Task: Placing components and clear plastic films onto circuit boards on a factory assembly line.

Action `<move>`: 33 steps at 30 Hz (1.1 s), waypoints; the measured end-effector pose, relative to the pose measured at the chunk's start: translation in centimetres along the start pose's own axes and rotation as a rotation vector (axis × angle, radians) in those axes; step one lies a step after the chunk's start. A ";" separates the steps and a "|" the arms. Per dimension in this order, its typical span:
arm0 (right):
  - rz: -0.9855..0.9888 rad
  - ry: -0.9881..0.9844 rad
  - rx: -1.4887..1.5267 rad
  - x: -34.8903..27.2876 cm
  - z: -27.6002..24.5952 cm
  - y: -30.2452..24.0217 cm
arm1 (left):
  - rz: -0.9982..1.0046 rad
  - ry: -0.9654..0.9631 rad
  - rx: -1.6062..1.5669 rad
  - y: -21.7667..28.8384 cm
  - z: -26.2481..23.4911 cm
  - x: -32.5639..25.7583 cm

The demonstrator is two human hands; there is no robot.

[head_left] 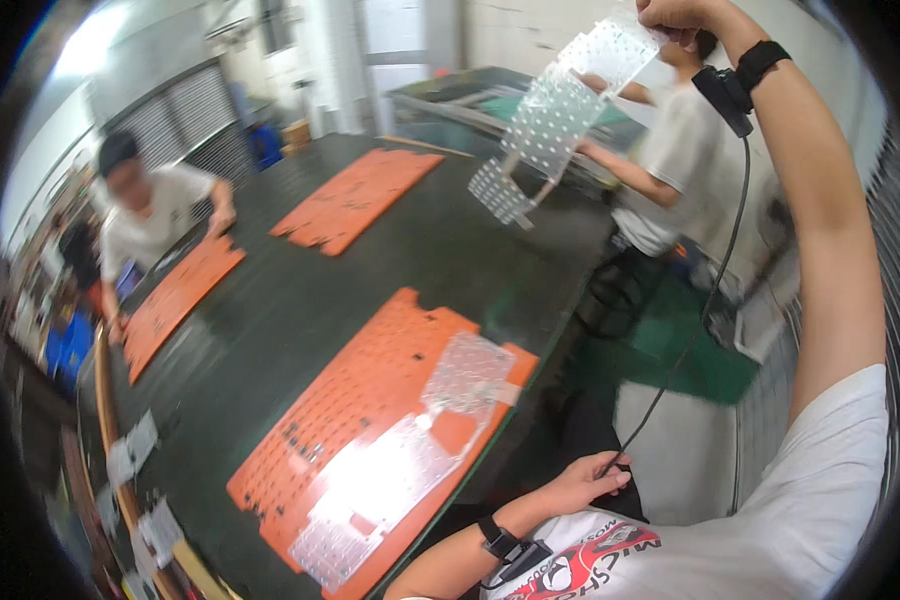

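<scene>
My right hand [674, 16] is raised high at the top, fingers closed on the upper edge of a long, translucent perforated sheet [555, 115]. The sheet dangles at a slant over the far right of the dark table, its lower end narrow and cut out. My left hand [582, 484] is low, near my shirt, its fingers closed around a black cable [662, 385] that runs down from the device on my right wrist. Nearest me on the table lies an orange perforated board [320, 400], partly covered by another shiny clear sheet [395, 480].
Two more orange boards lie on the dark table [450, 240]: one at the back [355, 200], one at the left [180, 310] under a co-worker's hands. Another person [670, 150] stands behind the hanging sheet, hands near it. Pale pieces [132, 448] line the left edge.
</scene>
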State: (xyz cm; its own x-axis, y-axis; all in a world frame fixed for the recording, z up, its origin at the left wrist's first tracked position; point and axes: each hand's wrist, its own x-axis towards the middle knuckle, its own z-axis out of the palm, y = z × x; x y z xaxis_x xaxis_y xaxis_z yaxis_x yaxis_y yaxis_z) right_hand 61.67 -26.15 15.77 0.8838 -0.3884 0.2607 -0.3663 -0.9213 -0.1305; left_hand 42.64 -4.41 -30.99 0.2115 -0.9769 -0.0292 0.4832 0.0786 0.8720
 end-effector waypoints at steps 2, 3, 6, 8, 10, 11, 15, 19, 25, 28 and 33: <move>0.018 -0.008 0.103 -0.9 -1.3 8.8 | -0.116 -0.126 -0.009 -0.4 0.4 0.5; 0.069 -0.036 0.041 -2.3 -1.8 12.4 | -0.176 -0.187 0.010 -0.3 0.5 0.9; 0.248 0.000 0.111 -8.1 -1.1 22.6 | -0.307 -0.364 0.027 -0.9 1.2 1.9; 0.361 -0.043 0.079 -13.1 -0.1 26.8 | -0.428 -0.486 0.072 -0.8 2.2 2.6; 0.494 -0.129 -0.002 -16.4 2.1 31.6 | -0.467 -0.550 0.231 -1.6 2.6 3.5; 0.483 -0.180 0.024 -17.8 3.6 33.8 | -0.505 -0.598 0.237 -2.2 3.1 3.8; 0.476 -0.200 0.063 -21.8 12.4 38.8 | -0.613 -0.587 0.209 -3.0 4.1 5.9; 0.267 -0.062 -0.286 -23.3 22.6 44.5 | -0.687 -0.465 0.271 -2.5 6.1 8.3; 0.679 -0.097 0.059 -28.0 34.8 49.6 | -0.780 -0.308 0.247 -1.8 4.2 9.5; 0.863 0.121 0.087 -34.2 39.5 54.5 | -0.899 -0.277 0.229 -2.0 4.4 11.6; 1.217 0.614 0.381 -49.2 49.0 58.4 | -1.011 -0.271 0.147 -3.4 5.6 15.2</move>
State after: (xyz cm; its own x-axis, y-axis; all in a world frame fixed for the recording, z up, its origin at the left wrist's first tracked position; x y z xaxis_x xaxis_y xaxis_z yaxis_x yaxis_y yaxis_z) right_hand 11.02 -59.81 -51.55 -0.2243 -0.9620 0.1558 -0.6097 0.0139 -0.7925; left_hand 39.48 -20.63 -31.70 -0.4374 -0.5873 -0.6810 0.2175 -0.8039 0.5536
